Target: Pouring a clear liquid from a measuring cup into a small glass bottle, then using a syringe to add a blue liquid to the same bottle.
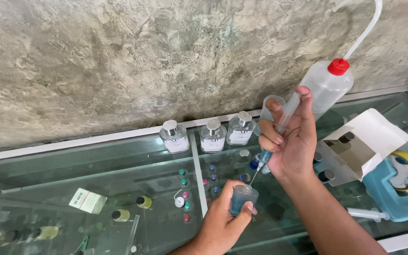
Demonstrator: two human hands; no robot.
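Note:
My right hand (293, 141) grips a clear plastic syringe (279, 123), thumb on its plunger, with the needle pointing down into the neck of a small bottle of blue liquid (242, 197). My left hand (224, 220) holds that bottle upright on the glass counter top (119, 160). The needle tip sits at the bottle's opening.
Three clear capped bottles (212, 135) stand in a row along the rough wall. A squeeze wash bottle with a red cap (329, 82) stands behind my right hand. At right are an open white carton (367, 139), a blue tape dispenser (395, 189) and a second syringe (367, 214). Small vials lie under the glass.

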